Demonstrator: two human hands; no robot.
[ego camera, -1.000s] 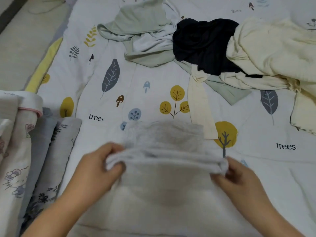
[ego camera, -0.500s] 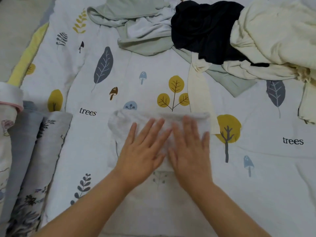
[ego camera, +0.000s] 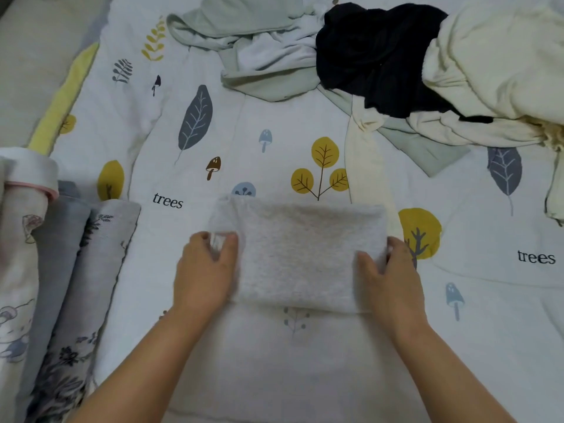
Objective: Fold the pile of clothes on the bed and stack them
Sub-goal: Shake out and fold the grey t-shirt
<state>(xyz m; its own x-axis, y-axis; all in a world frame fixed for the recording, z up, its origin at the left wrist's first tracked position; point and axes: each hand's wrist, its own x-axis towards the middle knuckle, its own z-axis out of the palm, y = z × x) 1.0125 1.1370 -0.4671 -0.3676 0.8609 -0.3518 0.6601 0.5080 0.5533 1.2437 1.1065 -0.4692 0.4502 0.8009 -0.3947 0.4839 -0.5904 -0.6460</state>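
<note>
1. Where the bed meets the left edge of the view, a row of folded clothes (ego camera: 45,270) lies side by side: a white piece with cartoon prints and a pink-trimmed cuff, a plain blue-grey piece, and a grey piece with dark floral print.
2. The printed bedspread (ego camera: 171,166) lies under everything, white with leaves, mushrooms, yellow trees and the word "trees".
3. The left hand (ego camera: 205,271) grips the left end of the folded grey garment (ego camera: 305,254), thumb on top and the other fingers curled round the edge, pinching the layers.
4. The folded grey garment is a thick rectangle lying flat on the bedspread in the lower middle, between the two hands and well apart from the folded row.
5. The right hand (ego camera: 389,274) holds the garment's right end, thumb pressed on the top face and the fingers wrapped round the side; the fingertips are hidden beneath the fabric.
6. A cream strip of cloth (ego camera: 366,166) trails down from the pile to the garment's upper right corner; whether they touch cannot be told.
7. At the top, the unfolded pile runs across: a pale green garment (ego camera: 244,22) tangled with a white one, then a black garment (ego camera: 375,53) in the middle, then a bulky cream garment (ego camera: 494,62) on the right, all crumpled and overlapping.
</note>
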